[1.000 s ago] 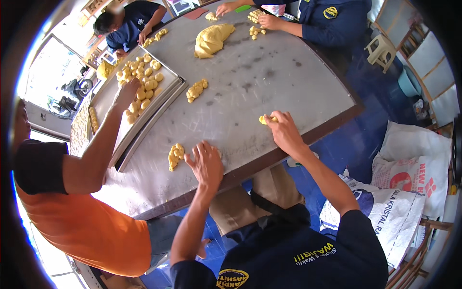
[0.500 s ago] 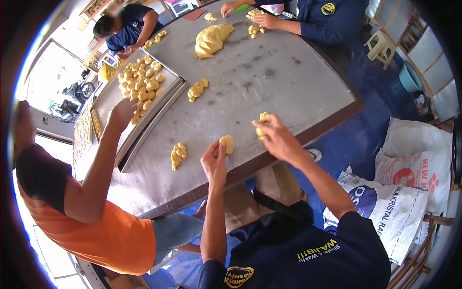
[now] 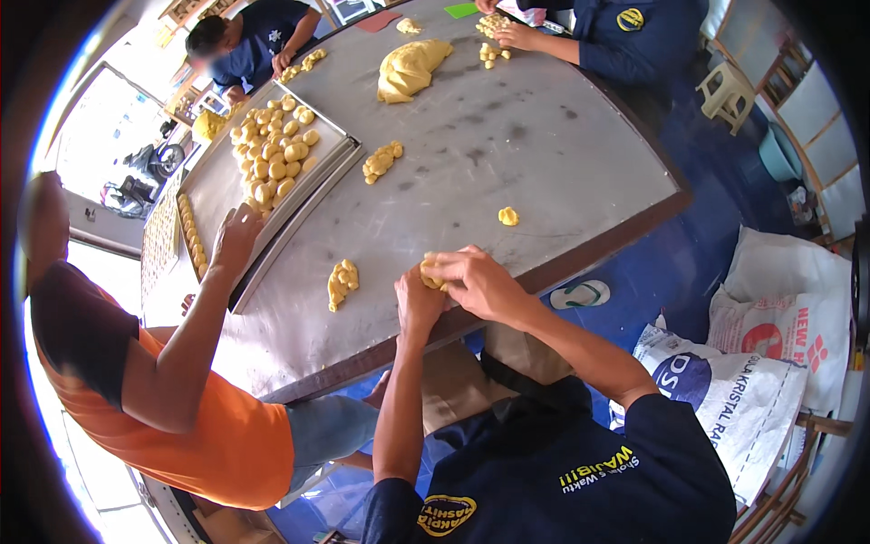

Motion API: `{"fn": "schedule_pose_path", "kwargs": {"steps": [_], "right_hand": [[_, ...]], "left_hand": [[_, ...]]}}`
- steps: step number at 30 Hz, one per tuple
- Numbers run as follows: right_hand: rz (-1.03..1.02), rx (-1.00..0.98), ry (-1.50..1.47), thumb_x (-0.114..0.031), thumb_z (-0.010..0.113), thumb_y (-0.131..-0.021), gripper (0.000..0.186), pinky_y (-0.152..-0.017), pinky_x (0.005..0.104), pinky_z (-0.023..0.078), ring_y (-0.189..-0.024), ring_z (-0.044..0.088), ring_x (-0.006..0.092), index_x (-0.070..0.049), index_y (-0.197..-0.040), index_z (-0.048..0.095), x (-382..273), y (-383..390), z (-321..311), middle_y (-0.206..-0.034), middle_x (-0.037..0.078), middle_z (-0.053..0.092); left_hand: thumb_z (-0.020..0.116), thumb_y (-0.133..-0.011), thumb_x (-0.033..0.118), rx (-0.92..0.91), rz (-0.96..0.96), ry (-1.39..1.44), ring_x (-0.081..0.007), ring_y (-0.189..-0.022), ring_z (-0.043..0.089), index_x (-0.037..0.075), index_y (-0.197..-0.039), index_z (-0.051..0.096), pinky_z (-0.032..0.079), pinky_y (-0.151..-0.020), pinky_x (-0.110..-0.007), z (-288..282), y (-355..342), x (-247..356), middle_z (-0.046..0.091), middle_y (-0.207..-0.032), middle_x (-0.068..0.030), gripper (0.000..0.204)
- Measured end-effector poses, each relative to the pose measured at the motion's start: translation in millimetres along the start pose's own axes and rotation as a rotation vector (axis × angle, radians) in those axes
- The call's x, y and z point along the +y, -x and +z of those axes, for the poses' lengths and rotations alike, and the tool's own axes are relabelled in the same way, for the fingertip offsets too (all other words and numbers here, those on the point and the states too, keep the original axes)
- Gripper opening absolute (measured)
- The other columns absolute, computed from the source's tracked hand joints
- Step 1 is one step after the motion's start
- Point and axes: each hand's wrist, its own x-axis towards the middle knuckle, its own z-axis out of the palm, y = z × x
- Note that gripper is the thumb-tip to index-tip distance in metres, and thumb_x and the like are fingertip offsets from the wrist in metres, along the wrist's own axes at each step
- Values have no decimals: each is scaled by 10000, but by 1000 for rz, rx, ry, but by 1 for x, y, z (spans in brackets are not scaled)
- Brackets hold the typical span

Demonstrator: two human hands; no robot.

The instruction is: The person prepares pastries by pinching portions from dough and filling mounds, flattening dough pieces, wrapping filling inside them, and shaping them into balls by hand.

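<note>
My left hand (image 3: 418, 302) pinches a yellow dough piece (image 3: 431, 275) at its fingertips, over the near edge of the metal table (image 3: 435, 204); my right hand (image 3: 475, 283) has fingers curled over that same piece (shape mostly hidden). Ahead, slightly right: small dough lump (image 3: 508, 217). Left: knobbly dough clump (image 3: 343, 285). Farther left: tray (image 3: 215, 192) with round dough balls (image 3: 275, 156).
</note>
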Motion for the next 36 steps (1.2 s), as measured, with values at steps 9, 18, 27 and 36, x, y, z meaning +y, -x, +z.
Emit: {"fn": "schedule_pose_path", "kwargs": {"steps": [9, 18, 27, 36], "right_hand": [[21, -4, 34, -17, 687, -870, 181, -873, 434, 558, -962, 688, 370, 8, -1035, 755, -8, 2, 17, -1032, 191, 724], [444, -105, -289, -59, 801, -800, 421, -856, 374, 589, -972, 752, 302, 46, -1200, 718, 11, -18, 1, -1107, 248, 736], [45, 240, 411, 25, 604, -888, 313, -908, 429, 560, -1075, 682, 378, 7, -1173, 732, 60, -25, -42, -1191, 211, 710], [150, 222, 325, -2, 648, -902, 200, -934, 407, 560, -1056, 688, 331, -1, -1062, 770, 102, 15, -72, -1113, 147, 752]], "left_hand": [[784, -837, 139, 189, 112, -28, -397, -807, 740, 27, -1008, 658, 575, -693, -450, 3, 16, 3, 736, -836, -207, 241], [864, -768, 118, 46, 142, 165, -259, -823, 739, 5, -1010, 709, 563, -738, -383, 4, 14, -14, 741, -859, -144, 309], [637, -1036, 265, 81, -3, 300, -171, -691, 632, -17, -946, 716, 497, -660, -326, -4, 12, -17, 694, -767, -77, 307], [418, -1137, 343, 43, 92, 491, -97, -743, 475, 38, -1121, 558, 411, -652, -263, -16, 15, -32, 566, -928, -23, 336]]}}
